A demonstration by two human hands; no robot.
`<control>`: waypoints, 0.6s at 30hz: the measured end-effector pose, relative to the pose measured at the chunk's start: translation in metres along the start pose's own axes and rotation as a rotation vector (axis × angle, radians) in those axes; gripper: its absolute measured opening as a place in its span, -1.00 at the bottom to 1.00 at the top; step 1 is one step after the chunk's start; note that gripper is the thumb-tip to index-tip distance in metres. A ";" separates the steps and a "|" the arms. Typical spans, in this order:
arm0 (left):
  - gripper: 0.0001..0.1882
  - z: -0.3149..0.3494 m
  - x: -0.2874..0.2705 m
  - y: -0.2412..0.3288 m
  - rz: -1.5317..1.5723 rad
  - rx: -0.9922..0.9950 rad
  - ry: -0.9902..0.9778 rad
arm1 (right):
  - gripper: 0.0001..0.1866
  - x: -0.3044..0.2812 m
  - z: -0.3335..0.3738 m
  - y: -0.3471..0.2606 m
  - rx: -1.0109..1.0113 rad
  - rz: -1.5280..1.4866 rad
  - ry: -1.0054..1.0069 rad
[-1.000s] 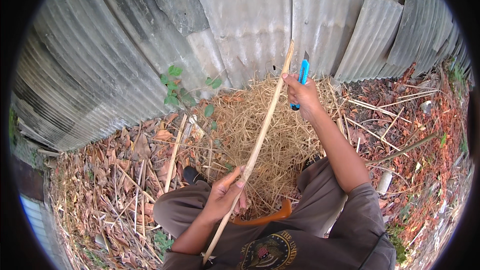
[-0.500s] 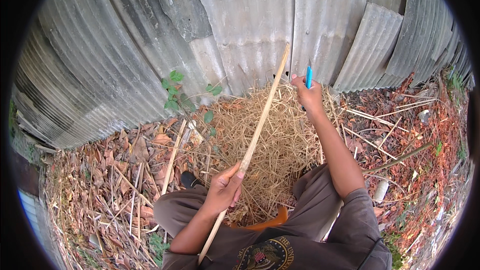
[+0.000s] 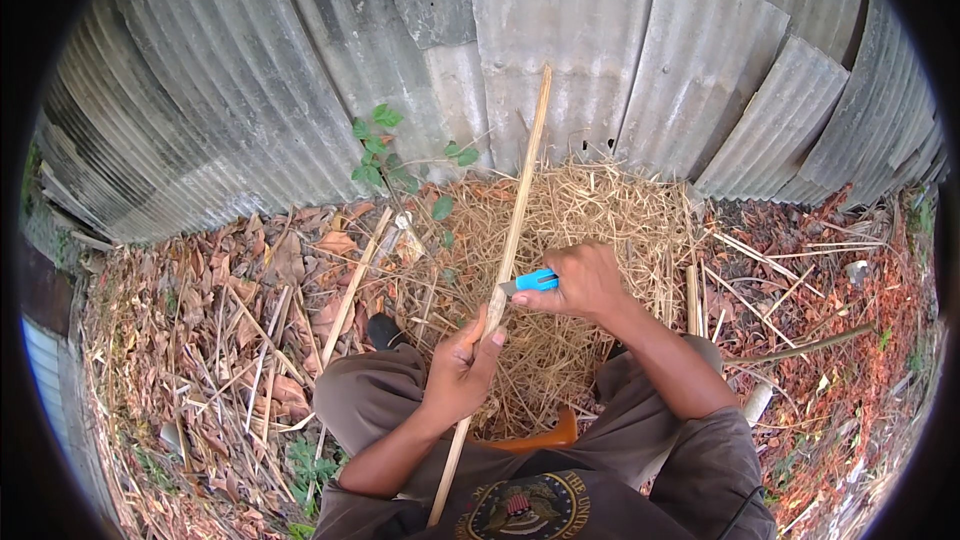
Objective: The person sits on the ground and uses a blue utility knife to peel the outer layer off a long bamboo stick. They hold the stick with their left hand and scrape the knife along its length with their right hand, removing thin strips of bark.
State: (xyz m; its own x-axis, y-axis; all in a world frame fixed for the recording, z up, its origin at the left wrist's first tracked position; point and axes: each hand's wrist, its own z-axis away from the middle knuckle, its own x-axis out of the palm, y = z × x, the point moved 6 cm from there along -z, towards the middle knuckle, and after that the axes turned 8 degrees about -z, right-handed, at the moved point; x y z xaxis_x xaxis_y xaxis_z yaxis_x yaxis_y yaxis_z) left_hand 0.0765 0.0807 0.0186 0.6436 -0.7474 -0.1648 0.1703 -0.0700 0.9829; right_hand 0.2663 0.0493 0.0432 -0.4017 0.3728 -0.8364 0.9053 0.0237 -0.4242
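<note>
your L hand (image 3: 462, 370) closed round the bamboo strip (image 3: 520, 202), your R hand (image 3: 580, 282) gripping a blue utility knife (image 3: 537, 280), blade (image 3: 508, 288) at strip's R edge just past L hand, straw pile (image 3: 610, 210) beneath, open air both sides of upper strip, tip twd corrugated metal fence (image 3: 560, 10)

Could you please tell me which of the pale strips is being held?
The long strip slanting through the left hand, with the blue cutter at it; the other strips are on the ground.

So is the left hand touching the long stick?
Touching: the head view shows the left hand closed around the long stick, which passes through its grip.
</note>
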 end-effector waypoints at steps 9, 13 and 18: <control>-0.56 0.018 0.009 -0.006 -0.115 0.081 -0.084 | -0.17 -0.001 -0.019 0.064 0.272 0.035 0.171; -0.56 0.029 0.005 -0.001 -0.088 0.052 -0.076 | -0.13 0.002 -0.015 0.059 0.216 0.040 0.119; -0.52 0.036 0.009 0.007 -0.145 0.052 -0.153 | -0.12 -0.007 -0.012 0.084 0.105 0.110 0.191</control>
State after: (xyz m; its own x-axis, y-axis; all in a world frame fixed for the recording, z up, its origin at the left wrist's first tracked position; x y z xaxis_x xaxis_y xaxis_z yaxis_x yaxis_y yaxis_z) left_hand 0.0572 0.0498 0.0272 0.4939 -0.8184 -0.2939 0.2116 -0.2147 0.9535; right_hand 0.3469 0.0601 0.0179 -0.2590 0.5369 -0.8029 0.9188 -0.1193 -0.3761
